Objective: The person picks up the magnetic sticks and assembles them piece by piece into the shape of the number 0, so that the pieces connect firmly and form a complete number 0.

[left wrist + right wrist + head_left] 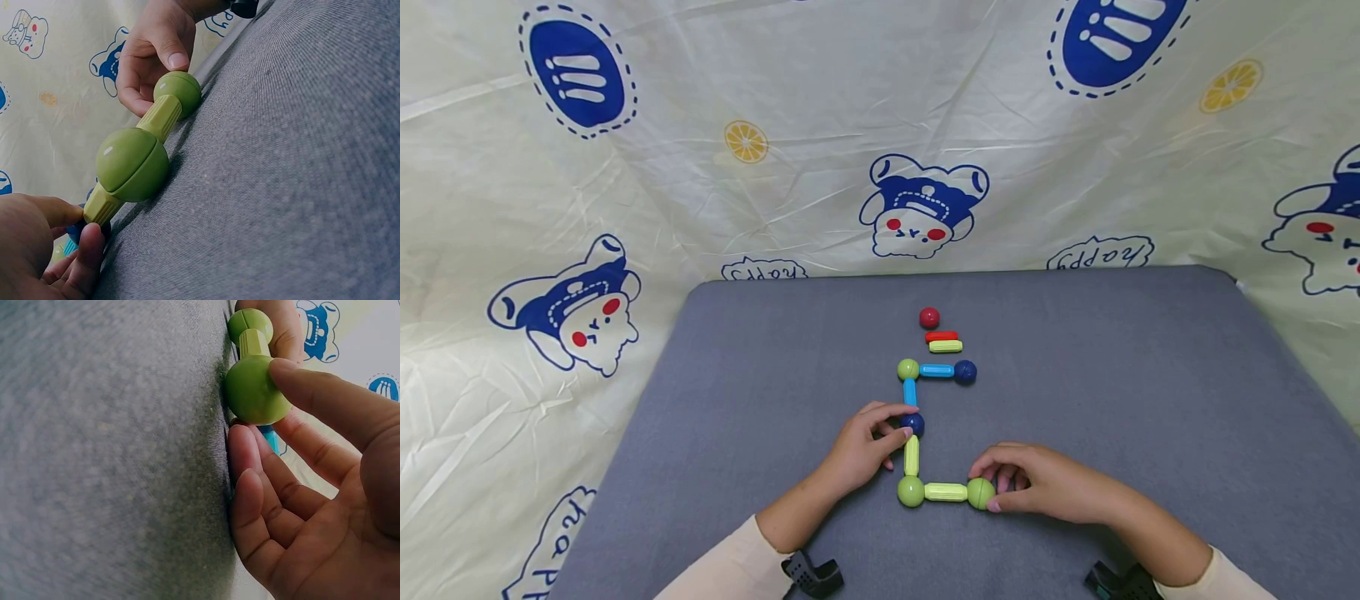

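On the grey table, balls and rods are joined in a bracket shape. My left hand (863, 446) pinches the dark blue ball (913, 425) midway along its left side. A blue rod (910, 392) runs from there up to a small green ball (908, 369), and another blue rod (936, 370) leads right to a second dark blue ball (966, 372). Below, a yellow-green rod (912, 456) meets the green corner ball (132, 164). From that corner a second yellow-green rod (946, 492) reaches the green end ball (257, 390), pinched between thumb and fingers of my right hand (1041, 482).
Beyond the joined pieces lie a loose red ball (929, 317), a red rod (942, 337) and a yellow-green rod (945, 347), the two rods side by side. A printed pale sheet (820, 208) hangs behind the far edge of the grey table (1112, 358).
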### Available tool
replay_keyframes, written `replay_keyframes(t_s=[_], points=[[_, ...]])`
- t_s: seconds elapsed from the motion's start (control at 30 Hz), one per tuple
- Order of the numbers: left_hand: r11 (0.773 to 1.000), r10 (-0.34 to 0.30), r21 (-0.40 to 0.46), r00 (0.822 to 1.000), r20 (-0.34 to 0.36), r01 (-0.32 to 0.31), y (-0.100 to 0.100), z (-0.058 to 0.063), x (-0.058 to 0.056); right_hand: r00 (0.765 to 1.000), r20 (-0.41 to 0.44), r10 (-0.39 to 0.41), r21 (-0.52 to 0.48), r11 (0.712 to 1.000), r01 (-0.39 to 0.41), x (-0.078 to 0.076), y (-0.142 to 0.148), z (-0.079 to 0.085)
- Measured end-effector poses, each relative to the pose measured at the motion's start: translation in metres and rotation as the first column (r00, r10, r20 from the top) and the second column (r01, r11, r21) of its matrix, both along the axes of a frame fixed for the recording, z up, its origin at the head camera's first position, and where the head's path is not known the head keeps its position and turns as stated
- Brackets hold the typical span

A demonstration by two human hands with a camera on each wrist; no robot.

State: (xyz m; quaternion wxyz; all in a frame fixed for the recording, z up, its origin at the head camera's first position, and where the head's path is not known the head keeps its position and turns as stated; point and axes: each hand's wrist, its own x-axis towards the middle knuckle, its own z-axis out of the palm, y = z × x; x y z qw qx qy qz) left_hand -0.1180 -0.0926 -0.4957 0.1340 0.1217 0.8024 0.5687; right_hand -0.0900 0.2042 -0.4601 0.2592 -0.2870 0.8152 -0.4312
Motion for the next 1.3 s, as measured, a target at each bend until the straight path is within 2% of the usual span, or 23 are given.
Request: replay_keyframes(t_s=[0.13,0.23,0.43,0.6,0.8,0.93,1.1,1.3], points=[[1.0,0.004,0.003,1.0,0.004,-0.004,0.0,0.0,0.0,0.999,0.043,0.012,-0.019,1.0,-0.012,-0.004,0.0,0.003],[1.0,0.007,0.003,1.0,0.004,-0.007,0.0,0.0,0.0,0.997,0.072,-0.012,-0.016,1.0,0.013,-0.01,-0.001,0.009],[1.0,0.006,0.002,1.0,0.002,-0.006,0.0,0.0,0.0,0.991,0.01,-0.134,0.006,0.991,0.133,-0.025,-0.004,0.018],[1.0,0.006,0.009,1.0,0.003,-0.006,0.0,0.0,0.0,0.964,-0.112,-0.241,-0.032,0.971,0.239,-0.037,-0.011,0.022],[1.0,0.005,0.015,1.0,0.001,-0.005,0.0,0.0,-0.001,0.907,-0.242,-0.344,-0.046,0.938,0.343,-0.053,-0.025,0.028],[1.0,0.005,0.013,1.0,0.004,-0.005,0.0,0.0,-0.001,0.884,-0.27,-0.381,-0.05,0.923,0.382,-0.068,-0.031,0.028],[1.0,0.006,0.015,1.0,0.01,-0.006,0.0,0.0,-0.001,0.867,-0.277,-0.414,-0.033,0.906,0.422,-0.09,-0.033,0.021],[1.0,0.007,0.018,1.0,0.009,-0.007,0.0,0.0,-0.001,0.871,-0.23,-0.434,-0.013,0.896,0.443,-0.114,-0.034,0.011]])
